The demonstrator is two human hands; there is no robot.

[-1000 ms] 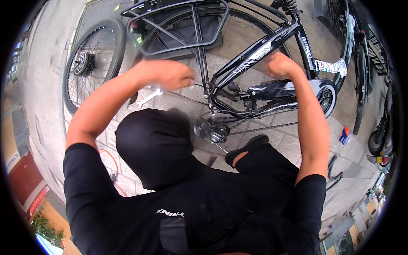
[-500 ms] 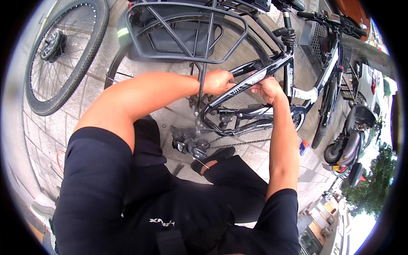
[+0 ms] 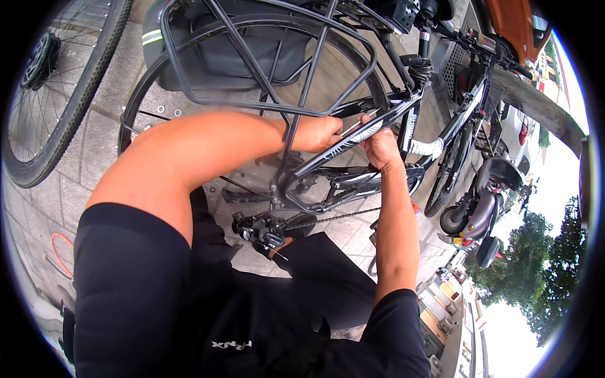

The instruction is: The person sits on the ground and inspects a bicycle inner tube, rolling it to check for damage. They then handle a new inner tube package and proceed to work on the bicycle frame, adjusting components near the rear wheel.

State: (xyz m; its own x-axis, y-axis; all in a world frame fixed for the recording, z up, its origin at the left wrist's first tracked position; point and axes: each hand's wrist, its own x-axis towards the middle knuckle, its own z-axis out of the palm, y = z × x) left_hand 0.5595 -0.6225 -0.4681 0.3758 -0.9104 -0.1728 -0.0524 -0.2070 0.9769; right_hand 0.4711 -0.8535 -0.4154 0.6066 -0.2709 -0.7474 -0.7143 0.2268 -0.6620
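A bicycle with a black frame lies across the view, its patterned frame tube (image 3: 378,124) slanting up to the right. On the near left of that tube is my left hand (image 3: 315,134), its fingers closed on one end of a thin pale strip (image 3: 351,128). My right hand (image 3: 382,150) is bent at the tube's other side, fingertips pinched at the strip's far part. What exactly the strip is, I cannot make out. My left forearm passes beneath the black rear rack (image 3: 307,75). Below hangs the rear derailleur (image 3: 261,231) with the chain (image 3: 343,216).
A loose wheel (image 3: 106,72) with a large hub stands at the left. A black bag (image 3: 170,75) lies behind the rack, and small nuts (image 3: 161,109) lie on the paving. Another bicycle (image 3: 469,120) and a scooter (image 3: 472,211) stand to the right. An orange cord (image 3: 58,252) curves at lower left.
My view has shifted, so the bicycle sits a little further left. More of the strip shows between my hands, which stay at the same tube.
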